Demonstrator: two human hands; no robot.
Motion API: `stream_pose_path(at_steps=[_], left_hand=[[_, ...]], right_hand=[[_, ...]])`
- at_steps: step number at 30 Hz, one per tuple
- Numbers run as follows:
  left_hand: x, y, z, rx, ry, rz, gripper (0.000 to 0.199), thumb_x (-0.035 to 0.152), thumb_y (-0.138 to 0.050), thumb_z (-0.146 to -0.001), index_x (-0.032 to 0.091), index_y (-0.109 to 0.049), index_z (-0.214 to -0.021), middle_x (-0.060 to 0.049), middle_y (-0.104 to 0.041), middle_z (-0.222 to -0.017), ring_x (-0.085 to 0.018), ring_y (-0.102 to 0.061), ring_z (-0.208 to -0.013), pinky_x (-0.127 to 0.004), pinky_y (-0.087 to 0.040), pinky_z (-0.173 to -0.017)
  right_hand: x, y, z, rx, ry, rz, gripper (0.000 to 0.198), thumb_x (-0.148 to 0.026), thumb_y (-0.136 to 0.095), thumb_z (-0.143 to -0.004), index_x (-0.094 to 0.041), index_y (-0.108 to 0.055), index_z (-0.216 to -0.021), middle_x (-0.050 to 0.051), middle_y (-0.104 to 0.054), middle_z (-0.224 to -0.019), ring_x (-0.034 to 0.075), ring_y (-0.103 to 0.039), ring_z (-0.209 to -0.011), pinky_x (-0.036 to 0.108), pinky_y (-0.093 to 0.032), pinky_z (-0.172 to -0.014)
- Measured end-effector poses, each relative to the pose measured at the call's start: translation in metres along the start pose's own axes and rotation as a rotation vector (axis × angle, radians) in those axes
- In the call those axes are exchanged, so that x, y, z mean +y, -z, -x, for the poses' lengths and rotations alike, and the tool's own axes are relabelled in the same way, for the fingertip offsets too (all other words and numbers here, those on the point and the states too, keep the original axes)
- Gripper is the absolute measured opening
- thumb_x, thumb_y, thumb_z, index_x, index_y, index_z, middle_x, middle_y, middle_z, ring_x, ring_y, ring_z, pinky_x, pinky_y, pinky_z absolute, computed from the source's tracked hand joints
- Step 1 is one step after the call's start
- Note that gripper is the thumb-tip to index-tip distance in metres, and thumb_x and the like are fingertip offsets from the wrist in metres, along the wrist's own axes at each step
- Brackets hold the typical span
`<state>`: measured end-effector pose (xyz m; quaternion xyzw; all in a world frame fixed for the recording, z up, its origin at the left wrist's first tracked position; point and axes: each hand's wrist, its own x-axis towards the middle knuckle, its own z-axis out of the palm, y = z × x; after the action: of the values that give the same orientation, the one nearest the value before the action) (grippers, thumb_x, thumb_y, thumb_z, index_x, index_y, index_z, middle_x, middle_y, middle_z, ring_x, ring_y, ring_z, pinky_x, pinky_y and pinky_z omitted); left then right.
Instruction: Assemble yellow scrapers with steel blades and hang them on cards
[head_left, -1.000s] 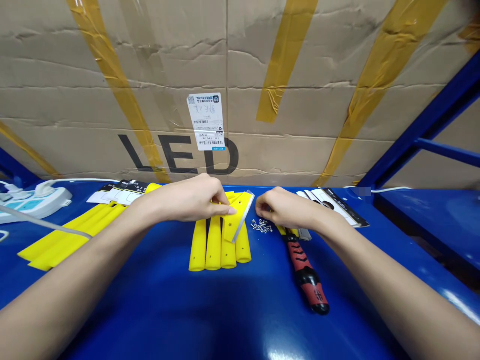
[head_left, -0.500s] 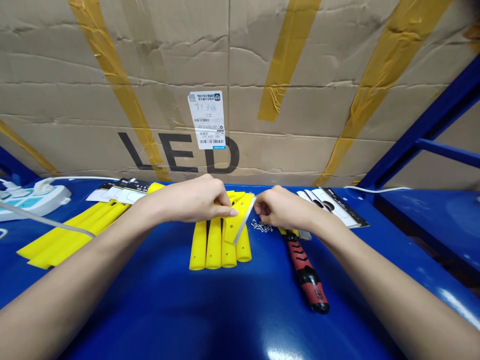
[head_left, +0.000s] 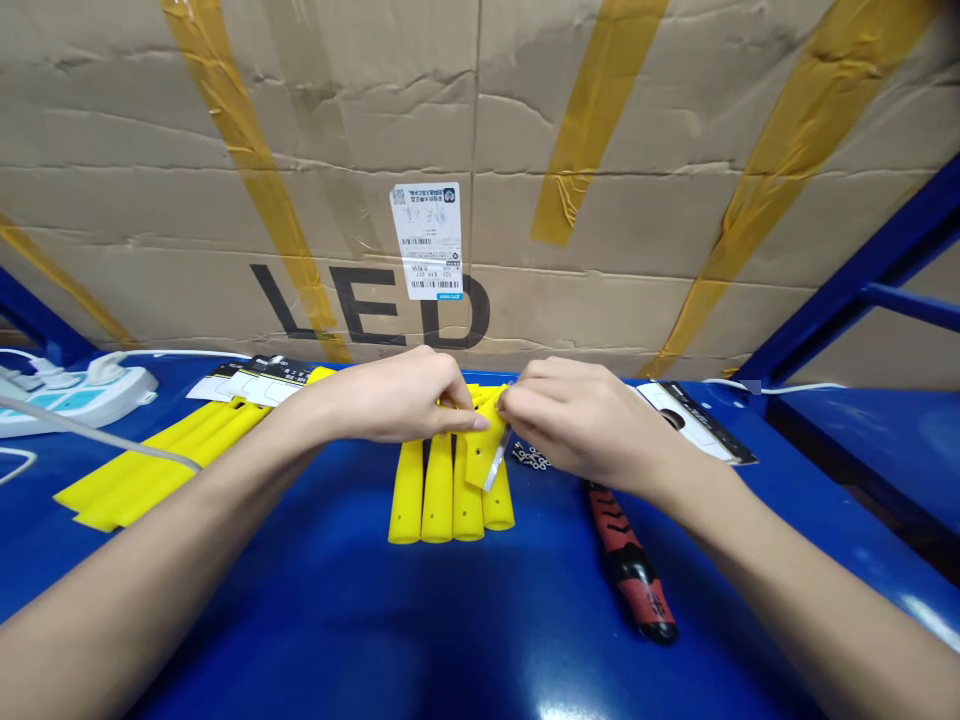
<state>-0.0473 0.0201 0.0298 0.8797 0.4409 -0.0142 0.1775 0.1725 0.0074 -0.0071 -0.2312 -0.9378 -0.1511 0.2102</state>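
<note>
The left hand (head_left: 409, 395) was pinched almost closed, and its thumb and fingers had hold of a yellow blade holder (head_left: 480, 455). A thin, shiny blade (head_left: 496, 468) ran along the holder's right edge. The holder was up over four yellow tubes (head_left: 437, 500), which lay side by side on the blue worktop (head_left: 375, 630).

The right hand (head_left: 581, 415) was at the top right corner of the holder. Its fingers were curled in, but the tips were hard to see. I cannot tell how tightly they were closed, or if they held something small.

A little pile of silver screws (head_left: 531, 458) lay just under the right hand, partly hidden by it. A red and black tool handle (head_left: 634, 565) lay nearer the front, under the right wrist.
</note>
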Motion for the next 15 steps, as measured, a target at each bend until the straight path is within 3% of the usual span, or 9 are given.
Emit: stream_pose_path(at_steps=[7,11,15], left_hand=[[-0.008,0.001,0.000,-0.020,-0.022,0.053,0.048,0.054,-0.050,-0.091,0.016,-0.073,-0.072,0.001,-0.053,-0.060,-0.010,-0.034,-0.053,-0.025,-0.026,-0.049],[-0.010,0.001,0.000,-0.048,-0.003,0.114,0.048,0.055,-0.050,-0.090,0.015,-0.075,-0.077,0.000,-0.055,-0.062,-0.011,-0.040,-0.054,-0.024,-0.029,-0.049],[-0.010,0.001,-0.001,-0.037,0.002,0.111,0.044,0.052,-0.054,-0.089,0.016,-0.074,-0.075,0.001,-0.050,-0.058,-0.010,-0.037,-0.052,-0.024,-0.027,-0.047]], right_hand=[[-0.009,-0.005,0.003,0.083,0.168,0.229,0.036,-0.009,-0.041,-0.102,-0.019,-0.067,-0.080,0.005,-0.068,-0.072,0.019,-0.053,-0.070,0.034,-0.036,-0.065],[-0.006,-0.013,0.009,0.110,0.177,0.280,0.032,-0.009,-0.043,-0.101,-0.017,-0.069,-0.085,0.007,-0.075,-0.088,0.021,-0.059,-0.081,0.035,-0.039,-0.069],[-0.003,-0.016,0.014,0.051,0.160,0.257,0.028,-0.010,-0.044,-0.098,-0.017,-0.069,-0.088,0.008,-0.076,-0.097,0.022,-0.059,-0.085,0.037,-0.042,-0.072]])
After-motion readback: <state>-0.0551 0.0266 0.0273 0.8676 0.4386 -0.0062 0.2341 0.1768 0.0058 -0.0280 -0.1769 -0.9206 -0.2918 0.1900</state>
